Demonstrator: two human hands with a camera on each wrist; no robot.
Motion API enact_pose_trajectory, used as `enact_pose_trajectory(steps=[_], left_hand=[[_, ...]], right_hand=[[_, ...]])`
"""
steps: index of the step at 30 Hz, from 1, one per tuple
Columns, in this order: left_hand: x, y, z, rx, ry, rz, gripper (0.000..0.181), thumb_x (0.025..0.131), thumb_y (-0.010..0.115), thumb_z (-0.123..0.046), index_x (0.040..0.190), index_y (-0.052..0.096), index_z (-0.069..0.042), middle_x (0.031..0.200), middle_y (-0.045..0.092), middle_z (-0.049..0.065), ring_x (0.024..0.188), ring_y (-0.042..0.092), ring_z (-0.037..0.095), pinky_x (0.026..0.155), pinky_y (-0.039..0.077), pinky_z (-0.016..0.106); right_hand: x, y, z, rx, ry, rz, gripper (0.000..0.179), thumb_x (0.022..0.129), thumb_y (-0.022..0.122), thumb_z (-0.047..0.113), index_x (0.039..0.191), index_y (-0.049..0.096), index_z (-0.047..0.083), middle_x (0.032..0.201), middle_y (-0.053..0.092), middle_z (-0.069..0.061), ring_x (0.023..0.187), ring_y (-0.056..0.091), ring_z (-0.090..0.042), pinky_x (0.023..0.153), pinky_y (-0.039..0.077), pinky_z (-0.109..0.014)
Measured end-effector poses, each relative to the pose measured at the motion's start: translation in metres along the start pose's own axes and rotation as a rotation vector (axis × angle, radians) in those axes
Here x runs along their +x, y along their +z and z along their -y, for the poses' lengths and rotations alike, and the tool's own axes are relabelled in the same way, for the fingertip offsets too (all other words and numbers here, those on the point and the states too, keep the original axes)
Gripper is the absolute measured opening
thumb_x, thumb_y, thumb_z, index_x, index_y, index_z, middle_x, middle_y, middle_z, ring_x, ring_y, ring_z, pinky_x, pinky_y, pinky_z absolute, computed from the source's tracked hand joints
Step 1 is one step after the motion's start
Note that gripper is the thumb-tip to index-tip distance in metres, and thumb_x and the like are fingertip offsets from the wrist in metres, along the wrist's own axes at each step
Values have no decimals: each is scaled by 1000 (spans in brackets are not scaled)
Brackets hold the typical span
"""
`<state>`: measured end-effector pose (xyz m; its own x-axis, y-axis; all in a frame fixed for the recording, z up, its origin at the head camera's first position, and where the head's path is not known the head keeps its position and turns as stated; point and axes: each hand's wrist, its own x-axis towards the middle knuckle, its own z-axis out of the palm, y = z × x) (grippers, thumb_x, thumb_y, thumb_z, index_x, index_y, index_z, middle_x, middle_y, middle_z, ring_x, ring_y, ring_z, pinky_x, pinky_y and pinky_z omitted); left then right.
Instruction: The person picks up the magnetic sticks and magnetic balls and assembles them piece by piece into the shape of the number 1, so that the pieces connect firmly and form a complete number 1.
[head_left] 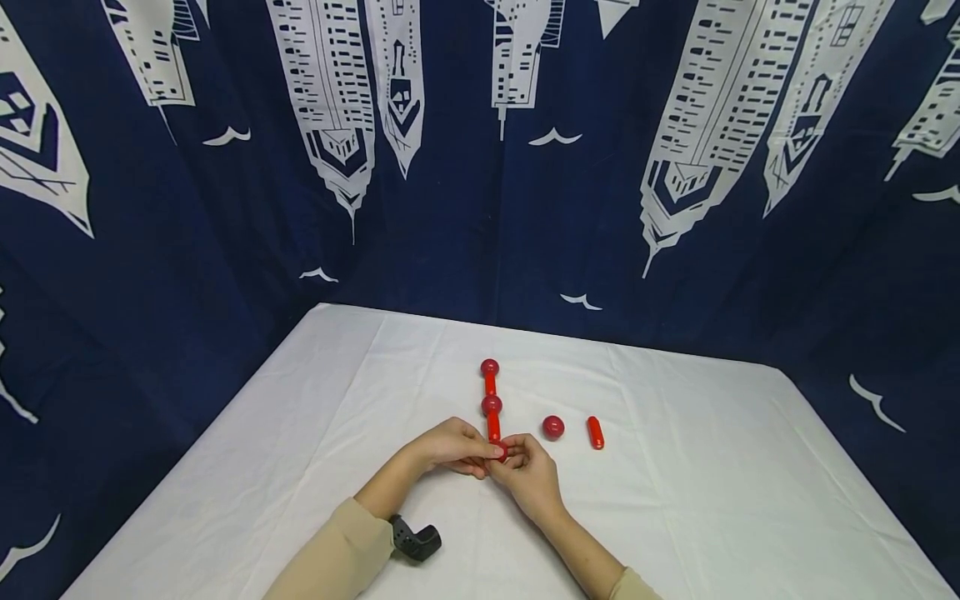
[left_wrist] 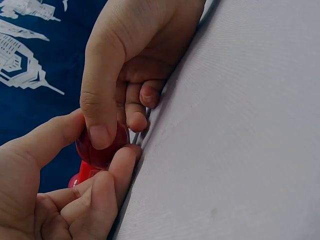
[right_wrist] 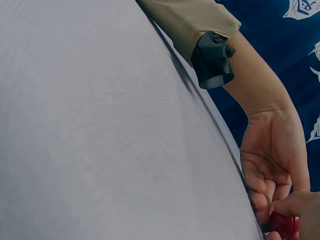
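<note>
A row of red balls joined by bright red rods runs away from me: a far ball (head_left: pixel 490 367), a rod (head_left: pixel 491 384), a middle ball (head_left: pixel 492 405) and a nearer rod (head_left: pixel 493 426). At its near end is another red ball (left_wrist: pixel 95 154), pinched by both hands. My left hand (head_left: pixel 455 446) lays its thumb across this ball. From the other side, my right hand (head_left: pixel 534 479) grips it between thumb and fingers. In the right wrist view the held ball (right_wrist: pixel 283 224) shows partly behind the right hand's fingers.
A loose red ball (head_left: pixel 553 427) and a loose red rod (head_left: pixel 596 432) lie right of the row. They rest on the white tablecloth (head_left: pixel 697 467). A black wrist device (head_left: pixel 416 540) sits at my left sleeve. Behind the table hangs a dark blue printed curtain (head_left: pixel 480 225).
</note>
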<state>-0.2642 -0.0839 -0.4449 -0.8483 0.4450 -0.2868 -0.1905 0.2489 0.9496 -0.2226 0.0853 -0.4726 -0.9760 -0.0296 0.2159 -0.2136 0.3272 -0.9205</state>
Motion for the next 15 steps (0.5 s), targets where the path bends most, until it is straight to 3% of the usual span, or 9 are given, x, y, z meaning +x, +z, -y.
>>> enact_pose_trajectory(steps=[15], left_hand=[[1, -1, 1, -3, 10, -26, 21, 86, 75, -17, 84, 73, 4, 63, 66, 3, 55, 62, 7, 50, 49, 13]], right_hand=[[0, -1, 2, 10, 19, 15, 36, 75, 82, 9, 103, 61, -2, 85, 65, -7, 69, 58, -12, 60, 48, -16]])
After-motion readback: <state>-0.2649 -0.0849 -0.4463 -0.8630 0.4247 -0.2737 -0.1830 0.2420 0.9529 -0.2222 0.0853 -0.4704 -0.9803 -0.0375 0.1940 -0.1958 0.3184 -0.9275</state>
